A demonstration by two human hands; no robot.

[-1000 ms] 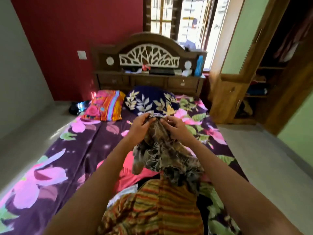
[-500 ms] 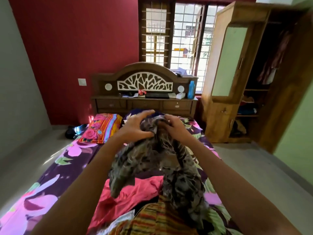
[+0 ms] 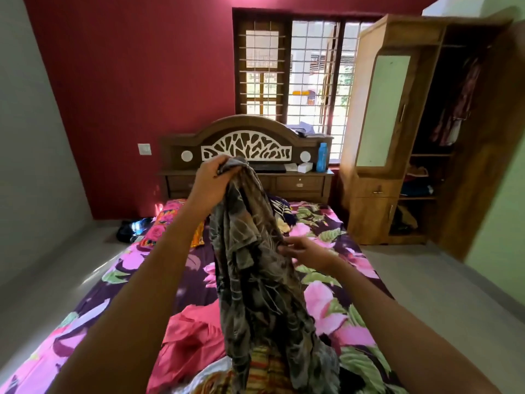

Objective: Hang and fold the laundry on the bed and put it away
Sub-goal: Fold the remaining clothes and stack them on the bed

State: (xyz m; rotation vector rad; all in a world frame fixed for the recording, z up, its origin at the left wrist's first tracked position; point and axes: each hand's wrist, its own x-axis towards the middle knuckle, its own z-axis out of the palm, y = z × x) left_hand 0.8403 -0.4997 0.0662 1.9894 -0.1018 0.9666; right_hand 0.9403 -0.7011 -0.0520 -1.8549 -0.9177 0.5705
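A dark leaf-patterned garment [image 3: 255,268] hangs in the air over the bed [image 3: 335,305]. My left hand [image 3: 211,183] grips its top end, raised in front of the headboard. My right hand [image 3: 305,250] is lower, at the garment's right edge, fingers loosely curled and touching the cloth; its grip is not plain. Below lie a pink-red garment [image 3: 190,339] and a striped orange-green one [image 3: 264,371], partly hidden by the hanging cloth.
An open wooden wardrobe [image 3: 403,132] with shelves and hanging clothes stands at the right. The headboard [image 3: 247,149] carries a blue bottle [image 3: 322,157] and small items. Pillows [image 3: 170,223] lie at the bed's head. A dark bag [image 3: 132,230] sits on the floor left.
My left hand has lifted the garment's top higher. My right hand has left the top and dropped down along the garment's right edge. The view has tilted up.
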